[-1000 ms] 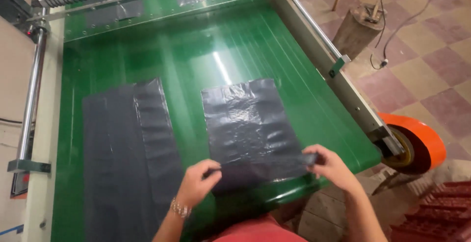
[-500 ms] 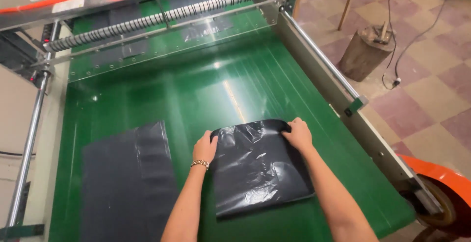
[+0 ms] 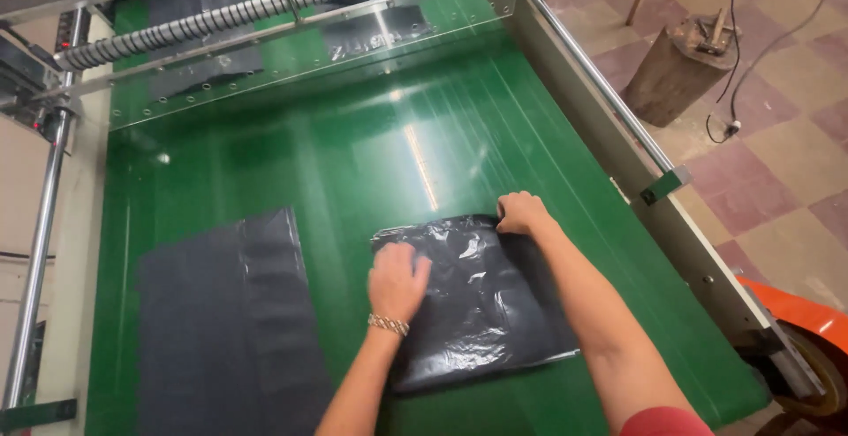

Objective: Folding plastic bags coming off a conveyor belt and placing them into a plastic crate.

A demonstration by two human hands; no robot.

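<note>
A folded bag stack [image 3: 481, 303] lies on the conveyor belt [image 3: 353, 162], right of a flat bag stack [image 3: 225, 321]. Both hands rest on the folded stack: the left hand [image 3: 397, 281] on its left part, the right hand [image 3: 521, 212] at its far edge. A roller [image 3: 265, 3] spans behind.

Bag [image 3: 481, 303]: thin black plastic film, crinkled, glossy where light catches.
Stack [image 3: 225, 321]: black plastic, flatter, matt.
Belt [image 3: 397, 136]: green, smooth, shiny, with glare streaks.
Roller [image 3: 265, 3]: ribbed, bright metal.
Rails [image 3: 601, 83]: polished metal.
Stump [image 3: 676, 69]: rough wood.
Floor [image 3: 777, 162]: dull, worn tile.
Bracelet [image 3: 389, 323]: metal links.
</note>
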